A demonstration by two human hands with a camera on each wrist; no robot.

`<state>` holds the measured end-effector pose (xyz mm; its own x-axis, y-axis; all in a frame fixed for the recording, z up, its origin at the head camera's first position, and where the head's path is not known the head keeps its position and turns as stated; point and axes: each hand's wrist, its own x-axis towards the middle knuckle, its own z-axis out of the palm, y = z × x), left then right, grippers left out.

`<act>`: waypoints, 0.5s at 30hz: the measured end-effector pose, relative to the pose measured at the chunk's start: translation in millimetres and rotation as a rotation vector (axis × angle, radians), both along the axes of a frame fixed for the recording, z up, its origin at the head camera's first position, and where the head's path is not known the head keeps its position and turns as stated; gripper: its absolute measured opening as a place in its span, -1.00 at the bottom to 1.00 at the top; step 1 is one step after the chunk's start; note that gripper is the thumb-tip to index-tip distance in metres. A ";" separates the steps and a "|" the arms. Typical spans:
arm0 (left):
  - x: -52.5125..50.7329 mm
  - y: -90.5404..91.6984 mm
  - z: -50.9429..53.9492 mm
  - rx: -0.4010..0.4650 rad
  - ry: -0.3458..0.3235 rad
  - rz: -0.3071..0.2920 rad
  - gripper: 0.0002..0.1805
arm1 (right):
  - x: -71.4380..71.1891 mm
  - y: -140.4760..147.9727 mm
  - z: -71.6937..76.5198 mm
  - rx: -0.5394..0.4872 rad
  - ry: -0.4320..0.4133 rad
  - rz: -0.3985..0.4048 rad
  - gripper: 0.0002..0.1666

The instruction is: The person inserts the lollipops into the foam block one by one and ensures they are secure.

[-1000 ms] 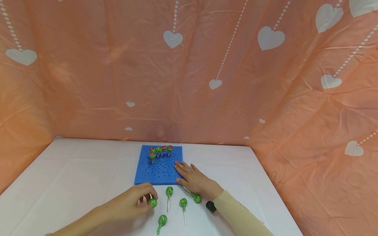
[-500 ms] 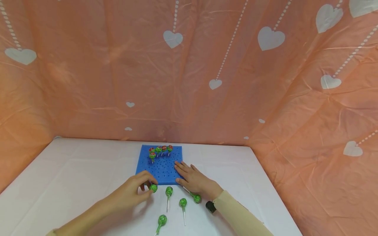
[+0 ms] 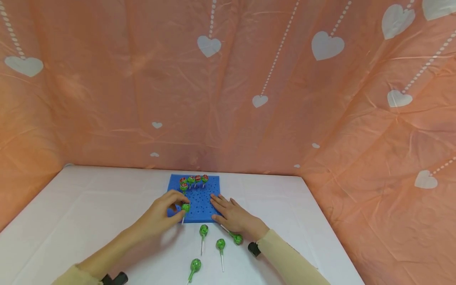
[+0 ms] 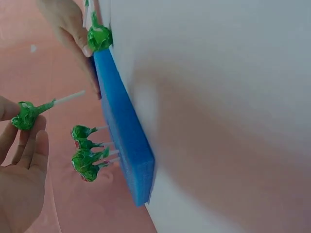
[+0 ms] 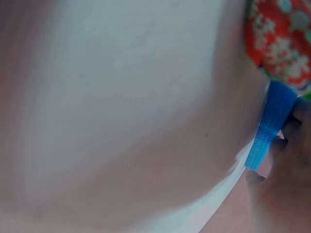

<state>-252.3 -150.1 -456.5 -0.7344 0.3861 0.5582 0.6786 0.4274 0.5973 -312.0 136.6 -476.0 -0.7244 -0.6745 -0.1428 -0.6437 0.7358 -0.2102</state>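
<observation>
My left hand pinches the head of a green-wrapped lollipop between thumb and fingers, above the near left part of a blue foam board full of small holes. In the left wrist view its white stick points toward the board and stands apart from it. Several red-and-green lollipops stand upright by their sticks in the board's far part. My right hand rests with straight fingers on the board's right edge. Beside that hand a lollipop lies on the table, its stick end partly hidden.
Nearer me on the white table lie more green lollipops: one lollipop close to the board, another lollipop to its right, and a third lollipop nearest. An orange curtain with hearts hangs behind the table.
The left hand has carried its lollipop forward from the table in front of the board to above the board's near part. The right hand has stayed where it was.
</observation>
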 end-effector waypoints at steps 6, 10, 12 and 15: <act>-10.0 5.3 7.4 0.025 -0.010 0.084 -0.67 | -0.3 -0.3 0.0 0.016 0.007 -0.009 -0.21; -16.9 8.9 12.5 0.040 0.014 0.137 -0.69 | -0.3 -0.5 -0.4 0.014 0.010 -0.011 -0.21; -20.9 10.0 14.4 0.041 0.033 0.159 -0.69 | 0.3 -0.7 0.2 0.010 0.010 -0.013 -0.22; -27.7 11.0 15.9 0.047 0.076 0.177 -0.69 | 0.9 -1.0 0.8 0.010 0.013 -0.013 -0.22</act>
<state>-280.0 -139.1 -440.6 -0.7439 0.2269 0.6287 0.6389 0.5174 0.5693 -311.1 135.6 -475.2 -0.7348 -0.6637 -0.1400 -0.6368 0.7461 -0.1945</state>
